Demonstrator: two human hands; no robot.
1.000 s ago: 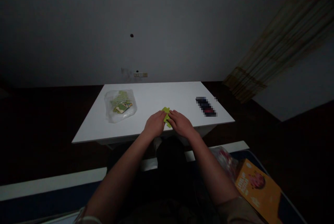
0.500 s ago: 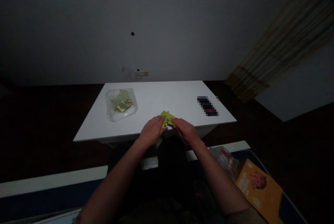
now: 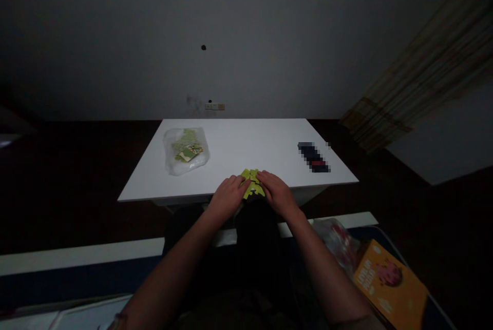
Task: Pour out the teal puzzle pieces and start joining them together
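Yellow-green jigsaw puzzle pieces lie between my hands at the near edge of the white table, partly beyond that edge above my knee. My left hand grips them from the left, thumb on top and the other fingers curled. From the right, my right hand holds them with its fingers bent over their far side. Narrow gaps show between some pieces. My fingers hide the outer sides of the pieces.
On the table's left lies a clear plastic bag with green puzzle pieces. A pixelated dark object is at the right. Beside my right arm are an orange puzzle box and a plastic bag with red contents.
My hands have drawn the puzzle pieces slightly nearer and tilted them, so more of their surface shows. The view has shifted a little to the left.
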